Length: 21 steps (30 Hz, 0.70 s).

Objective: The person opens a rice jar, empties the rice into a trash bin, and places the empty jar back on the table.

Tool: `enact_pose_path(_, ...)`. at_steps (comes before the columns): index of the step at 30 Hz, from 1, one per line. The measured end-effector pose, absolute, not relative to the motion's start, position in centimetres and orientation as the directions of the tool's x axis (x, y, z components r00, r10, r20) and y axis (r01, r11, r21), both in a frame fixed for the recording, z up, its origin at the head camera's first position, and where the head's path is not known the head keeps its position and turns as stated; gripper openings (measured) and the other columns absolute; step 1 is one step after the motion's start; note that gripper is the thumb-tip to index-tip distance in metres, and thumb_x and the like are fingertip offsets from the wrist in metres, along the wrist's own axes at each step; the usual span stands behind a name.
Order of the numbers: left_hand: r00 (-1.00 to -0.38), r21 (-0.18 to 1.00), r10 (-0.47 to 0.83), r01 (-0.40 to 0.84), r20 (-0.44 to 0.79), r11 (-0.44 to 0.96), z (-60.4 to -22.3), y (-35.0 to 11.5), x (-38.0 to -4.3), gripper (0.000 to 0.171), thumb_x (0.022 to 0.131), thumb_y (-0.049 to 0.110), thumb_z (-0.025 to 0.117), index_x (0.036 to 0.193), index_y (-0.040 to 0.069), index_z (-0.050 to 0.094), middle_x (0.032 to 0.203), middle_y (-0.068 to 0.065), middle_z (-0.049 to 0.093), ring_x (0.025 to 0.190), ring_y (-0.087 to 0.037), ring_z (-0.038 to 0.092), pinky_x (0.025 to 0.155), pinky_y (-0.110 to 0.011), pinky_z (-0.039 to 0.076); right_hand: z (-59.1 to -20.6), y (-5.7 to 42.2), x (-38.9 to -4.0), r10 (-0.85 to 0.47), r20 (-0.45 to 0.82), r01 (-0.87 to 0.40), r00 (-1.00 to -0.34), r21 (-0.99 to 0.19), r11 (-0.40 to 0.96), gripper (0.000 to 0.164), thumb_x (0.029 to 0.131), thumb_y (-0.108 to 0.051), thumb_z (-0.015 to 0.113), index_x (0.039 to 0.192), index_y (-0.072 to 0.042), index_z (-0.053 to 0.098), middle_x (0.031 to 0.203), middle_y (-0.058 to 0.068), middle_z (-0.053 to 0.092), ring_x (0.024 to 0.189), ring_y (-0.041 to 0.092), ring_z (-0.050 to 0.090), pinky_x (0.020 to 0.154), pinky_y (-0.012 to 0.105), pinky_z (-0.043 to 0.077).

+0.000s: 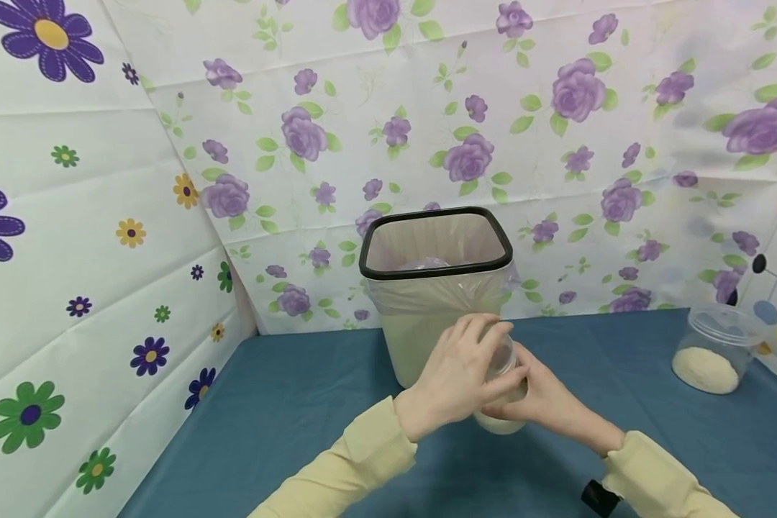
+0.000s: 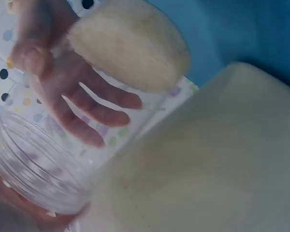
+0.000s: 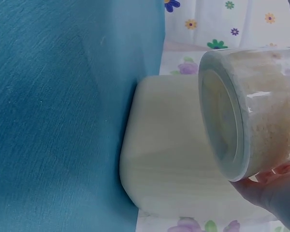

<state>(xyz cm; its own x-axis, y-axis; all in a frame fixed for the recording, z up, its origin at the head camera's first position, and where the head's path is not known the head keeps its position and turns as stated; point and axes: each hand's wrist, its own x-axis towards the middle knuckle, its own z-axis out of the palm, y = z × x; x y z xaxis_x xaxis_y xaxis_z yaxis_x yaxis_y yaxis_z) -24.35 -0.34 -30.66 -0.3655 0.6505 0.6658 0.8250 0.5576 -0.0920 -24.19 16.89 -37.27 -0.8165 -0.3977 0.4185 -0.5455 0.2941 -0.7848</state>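
Observation:
A clear plastic jar [image 1: 500, 426] with pale grains in its lower part is held between both hands in front of the bin. My right hand [image 1: 553, 399] grips its side, fingers wrapped round behind it. From above, my left hand [image 1: 456, 370] curls its fingers and thumb around the jar's clear ribbed lid [image 2: 34, 159]. Seen through the jar in the left wrist view, the right hand's fingers [image 2: 96, 108] lie spread along the far wall. In the right wrist view the jar's round base [image 3: 222, 116] faces the camera.
Just behind the hands stands a pale bin [image 1: 401, 345] with a black rim and a clear liner bag. To the far right, a clear lidded tub [image 1: 719, 349] holds pale grains. A blue cloth [image 1: 311, 424] covers the table; flowered sheets [image 1: 388, 144] hang behind and left.

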Motion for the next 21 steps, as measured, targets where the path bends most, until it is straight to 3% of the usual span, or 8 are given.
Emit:
enact_pose_path(4, -0.240, -0.224, 0.731, 0.851, 0.638, 0.475, -30.5, -0.7, -24.6, 0.046, 0.086, 0.045, 0.056, 0.115, 0.009, 0.058, 0.117, -0.009, 0.050, 0.110, -0.021, 0.044, 0.093, -0.034, 0.032, -37.2, 17.2, -23.9, -0.413, 0.392, -0.525, -0.822, -0.803, 0.283, 0.088, 0.074, -0.023, 0.076, 0.142, -0.016, 0.021, 0.128, 0.011, 0.038, 0.105, 0.029, 0.047, 0.078, 0.042, 0.044)
enact_pose_path(9, -0.107, -0.303, 0.819, 0.895, 0.564, 0.326, -29.8, -1.3, -25.2, 0.045, 0.087, 0.043, 0.056, 0.115, 0.008, 0.057, 0.117, -0.008, 0.049, 0.111, -0.019, 0.043, 0.093, -0.029, 0.032, -37.0, 17.7, -23.6, -0.417, 0.354, -0.495, -0.837, -0.815, 0.301, 0.084, 0.074, -0.024, 0.076, 0.140, -0.017, 0.024, 0.116, 0.009, 0.045, 0.096, 0.025, 0.052, 0.073, 0.037, 0.046)
enact_pose_path(15, -0.019, -0.337, 0.885, 0.921, 0.466, 0.197, -28.6, -2.3, -25.8, 0.046, 0.087, 0.045, 0.054, 0.118, 0.011, 0.056, 0.118, -0.005, 0.049, 0.110, -0.017, 0.041, 0.092, -0.027, 0.033, -36.8, 18.0, -23.2, -0.449, 0.330, -0.488, -0.830, -0.820, 0.299, 0.081, 0.074, -0.021, 0.075, 0.139, -0.016, 0.026, 0.119, 0.010, 0.043, 0.098, 0.025, 0.049, 0.076, 0.040, 0.044)
enact_pose_path(21, 0.048, -0.360, 0.890, 0.923, 0.454, 0.134, -28.1, -2.4, -25.9, 0.045, 0.087, 0.043, 0.055, 0.120, 0.012, 0.056, 0.120, -0.007, 0.047, 0.110, -0.018, 0.041, 0.093, -0.028, 0.032, -36.6, 17.9, -22.9, -0.510, 0.344, -0.508, -0.788, -0.831, 0.225, 0.075, 0.077, -0.015, 0.072, 0.138, -0.013, 0.028, 0.122, 0.011, 0.040, 0.100, 0.022, 0.048, 0.080, 0.038, 0.042)
